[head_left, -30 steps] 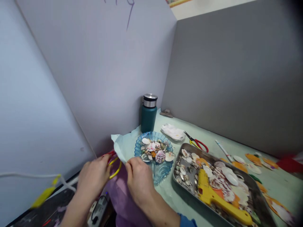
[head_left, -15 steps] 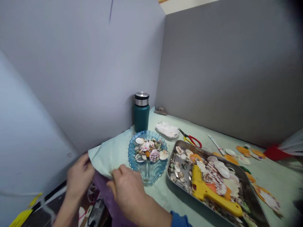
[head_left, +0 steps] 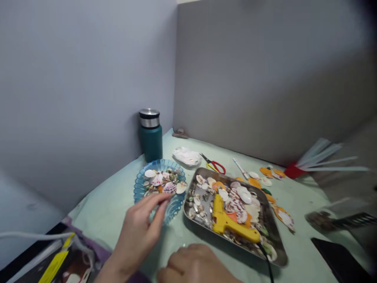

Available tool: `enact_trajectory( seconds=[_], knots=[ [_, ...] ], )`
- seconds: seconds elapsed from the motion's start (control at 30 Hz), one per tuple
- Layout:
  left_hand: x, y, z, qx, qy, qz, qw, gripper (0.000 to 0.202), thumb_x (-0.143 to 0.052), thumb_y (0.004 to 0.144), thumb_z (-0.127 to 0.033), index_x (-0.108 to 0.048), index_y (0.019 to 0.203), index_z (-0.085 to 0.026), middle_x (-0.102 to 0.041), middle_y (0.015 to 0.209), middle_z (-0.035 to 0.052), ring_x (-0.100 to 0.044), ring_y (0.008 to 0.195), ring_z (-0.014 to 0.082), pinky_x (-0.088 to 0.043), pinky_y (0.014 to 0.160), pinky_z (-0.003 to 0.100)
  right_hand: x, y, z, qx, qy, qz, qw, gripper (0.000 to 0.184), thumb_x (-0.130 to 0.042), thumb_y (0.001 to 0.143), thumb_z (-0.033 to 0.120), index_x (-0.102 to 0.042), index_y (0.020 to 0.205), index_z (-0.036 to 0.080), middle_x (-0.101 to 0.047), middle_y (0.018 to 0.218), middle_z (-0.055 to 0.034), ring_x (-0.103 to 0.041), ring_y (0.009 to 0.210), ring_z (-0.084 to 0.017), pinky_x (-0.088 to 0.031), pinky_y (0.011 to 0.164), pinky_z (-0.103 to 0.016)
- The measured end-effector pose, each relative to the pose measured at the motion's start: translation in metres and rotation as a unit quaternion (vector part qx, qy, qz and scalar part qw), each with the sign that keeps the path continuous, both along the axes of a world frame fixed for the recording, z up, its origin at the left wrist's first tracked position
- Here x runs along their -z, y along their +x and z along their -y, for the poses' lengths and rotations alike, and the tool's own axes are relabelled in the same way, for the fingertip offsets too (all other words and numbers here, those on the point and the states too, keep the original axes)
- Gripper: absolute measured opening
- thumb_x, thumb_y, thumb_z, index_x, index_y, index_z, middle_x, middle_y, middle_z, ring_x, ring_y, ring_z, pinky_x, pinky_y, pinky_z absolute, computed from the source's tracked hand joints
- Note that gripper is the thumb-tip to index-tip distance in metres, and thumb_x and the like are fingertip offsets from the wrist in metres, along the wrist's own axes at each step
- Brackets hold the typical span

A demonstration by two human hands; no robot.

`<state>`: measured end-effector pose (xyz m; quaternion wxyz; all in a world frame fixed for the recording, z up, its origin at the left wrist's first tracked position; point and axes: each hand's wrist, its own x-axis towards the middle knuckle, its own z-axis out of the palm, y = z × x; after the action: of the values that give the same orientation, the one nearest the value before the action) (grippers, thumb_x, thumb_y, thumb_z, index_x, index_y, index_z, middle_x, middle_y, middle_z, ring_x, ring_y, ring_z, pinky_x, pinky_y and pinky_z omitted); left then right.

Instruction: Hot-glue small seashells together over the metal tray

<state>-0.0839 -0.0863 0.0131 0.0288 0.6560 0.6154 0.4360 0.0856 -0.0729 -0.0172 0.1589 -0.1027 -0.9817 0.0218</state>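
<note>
My left hand (head_left: 138,230) reaches forward with its fingers stretched out, the tips resting on the near rim of a blue glass dish (head_left: 140,188) that holds several small shells. My right hand (head_left: 194,267) lies low at the bottom edge, back up, fingers curled under; whatever is in them is hidden. Just beyond it stands a metal tray (head_left: 275,239) full of shells, with a yellow glue gun (head_left: 228,226) lying in it and its black cord running toward me.
A teal flask (head_left: 151,137) stands in the corner of the grey partitions. Behind the tray lie a white packet (head_left: 187,156), red scissors (head_left: 216,165), a pen (head_left: 240,169) and loose shells (head_left: 266,173). Glue sticks (head_left: 321,157) fan out at right. A white cable (head_left: 35,236) runs at lower left.
Both hands have let go of the pale green sheet's corner, which now lies flat. My left hand has moved to the blue dish and my right hand has dropped low. The view has swung right.
</note>
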Motion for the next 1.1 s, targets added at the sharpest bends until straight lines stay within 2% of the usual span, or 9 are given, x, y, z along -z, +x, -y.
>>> enact_trajectory(
  seconds=[0.1, 0.27, 0.4, 0.57, 0.73, 0.8, 0.97, 1.03, 1.1],
  knots=[
    [0.0, 0.03, -0.022, 0.089, -0.04, -0.053, 0.994, 0.019, -0.05, 0.09, -0.02, -0.068, 0.093, -0.019, -0.074, 0.09, 0.0045, -0.068, 0.08, 0.0176, -0.051, 0.074, 0.028, -0.013, 0.065, -0.022, 0.133, -0.072, -0.03, 0.988, 0.015, -0.054, 0.088, 0.025, -0.065, 0.079, 0.02, -0.069, 0.066, -0.0021, -0.063, 0.054, -0.016, -0.038, 0.048, -0.027],
    [-0.001, 0.057, -0.057, 0.092, -0.086, -0.147, 0.981, 0.022, -0.047, 0.09, -0.017, -0.069, 0.093, -0.018, -0.073, 0.089, 0.0076, -0.066, 0.082, 0.0225, -0.05, 0.074, 0.035, -0.021, 0.137, -0.046, 0.37, -0.094, -0.025, 0.924, 0.016, -0.048, 0.092, 0.019, -0.064, 0.088, 0.02, -0.068, 0.084, -0.0075, -0.065, 0.075, -0.024, -0.047, 0.064, -0.033],
    [-0.006, 0.075, -0.078, 0.072, -0.136, -0.252, 0.955, 0.024, -0.047, 0.088, -0.017, -0.07, 0.087, -0.018, -0.071, 0.083, 0.0094, -0.064, 0.082, 0.0271, -0.05, 0.071, 0.039, -0.02, 0.138, -0.051, 0.397, -0.112, 0.014, 0.911, 0.007, -0.06, 0.086, 0.021, -0.064, 0.092, 0.021, -0.067, 0.094, -0.0092, -0.06, 0.092, -0.031, -0.048, 0.074, -0.042],
    [-0.005, 0.093, -0.102, 0.09, -0.178, -0.334, 0.921, 0.021, -0.05, 0.083, -0.013, -0.07, 0.081, -0.015, -0.072, 0.082, 0.0131, -0.063, 0.087, 0.0295, -0.048, 0.075, 0.039, -0.015, 0.127, -0.051, 0.401, -0.172, 0.017, 0.9, 0.021, -0.068, 0.079, 0.019, -0.065, 0.1, 0.02, -0.069, 0.096, -0.0099, -0.06, 0.093, -0.033, -0.048, 0.078, -0.046],
    [0.004, 0.098, -0.116, 0.1, -0.201, -0.342, 0.913, 0.015, -0.056, 0.079, -0.015, -0.072, 0.079, -0.015, -0.072, 0.083, 0.0139, -0.064, 0.089, 0.0285, -0.048, 0.078, 0.037, -0.01, 0.145, -0.055, 0.373, -0.265, -0.151, 0.877, 0.025, -0.053, 0.09, 0.024, -0.06, 0.113, 0.022, -0.067, 0.11, -0.0093, -0.058, 0.103, -0.029, -0.045, 0.089, -0.043],
    [0.006, 0.1, -0.118, 0.103, -0.206, -0.339, 0.912, 0.015, -0.057, 0.079, -0.018, -0.072, 0.079, -0.014, -0.072, 0.084, 0.0152, -0.064, 0.089, 0.0297, -0.048, 0.078, 0.038, -0.011, 0.152, -0.058, 0.385, -0.361, -0.266, 0.807, 0.027, -0.052, 0.092, 0.034, -0.057, 0.117, 0.024, -0.064, 0.113, -0.0073, -0.061, 0.097, -0.025, -0.047, 0.085, -0.037],
    [0.014, 0.103, -0.121, 0.112, -0.213, -0.312, 0.919, 0.013, -0.059, 0.076, -0.016, -0.071, 0.071, -0.014, -0.071, 0.081, 0.0165, -0.064, 0.089, 0.0296, -0.048, 0.08, 0.039, -0.016, 0.146, -0.057, 0.287, -0.641, -0.477, 0.529, 0.033, -0.064, 0.084, 0.048, -0.056, 0.102, 0.021, -0.054, 0.068, 0.0045, -0.049, 0.051, -0.009, -0.042, 0.048, -0.02],
    [0.015, 0.103, -0.12, 0.117, -0.207, -0.285, 0.928, 0.014, -0.058, 0.077, -0.014, -0.071, 0.073, -0.014, -0.071, 0.085, 0.0161, -0.064, 0.09, 0.0286, -0.047, 0.079, 0.038, -0.016, 0.138, -0.055, 0.227, -0.691, -0.498, 0.473, 0.035, -0.072, 0.079, 0.044, -0.057, 0.099, 0.019, -0.045, 0.06, 0.0079, -0.04, 0.046, -0.007, -0.036, 0.042, -0.017],
    [0.013, 0.103, -0.117, 0.128, -0.198, -0.25, 0.939, 0.015, -0.056, 0.079, -0.013, -0.07, 0.079, -0.015, -0.071, 0.09, 0.015, -0.065, 0.088, 0.0273, -0.047, 0.077, 0.036, -0.016, 0.132, -0.053, 0.211, -0.699, -0.508, 0.457, 0.038, -0.075, 0.077, 0.041, -0.057, 0.102, 0.018, -0.041, 0.056, 0.0101, -0.033, 0.043, -0.005, -0.032, 0.039, -0.016]
  ],
)
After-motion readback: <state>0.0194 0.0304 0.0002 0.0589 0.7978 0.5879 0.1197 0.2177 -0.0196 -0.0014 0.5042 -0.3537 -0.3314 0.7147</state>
